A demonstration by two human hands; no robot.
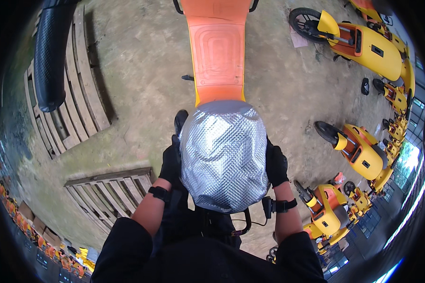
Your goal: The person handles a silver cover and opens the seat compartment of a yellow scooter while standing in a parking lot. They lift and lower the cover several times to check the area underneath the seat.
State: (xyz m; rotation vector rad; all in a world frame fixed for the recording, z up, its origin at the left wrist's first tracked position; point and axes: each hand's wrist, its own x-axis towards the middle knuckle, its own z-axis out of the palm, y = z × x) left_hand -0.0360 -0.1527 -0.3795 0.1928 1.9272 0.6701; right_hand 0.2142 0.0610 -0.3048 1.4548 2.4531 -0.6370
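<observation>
One black textured grip (50, 66) is nearest the camera, at upper left. Largest is one orange-and-yellow scooter (218, 52) ahead; at right stand at least three yellow scooters (370, 52), more behind them. Two wooden pallets (82, 94) lie at left. One silver cover (226, 158) sits at the near end of the first scooter's footboard. Two black-gloved hands, left (170, 160) and right (277, 162), grip its opposite sides, fingers partly hidden. Two black wristbands (159, 194) are worn, one per wrist.

Cover (224, 160): gleaming silver, showing fine grid
Footboard (218, 59) ahead of cover: showing orange, nested rectangles
Scooters (373, 52) right of cover: showing yellow, orange
</observation>
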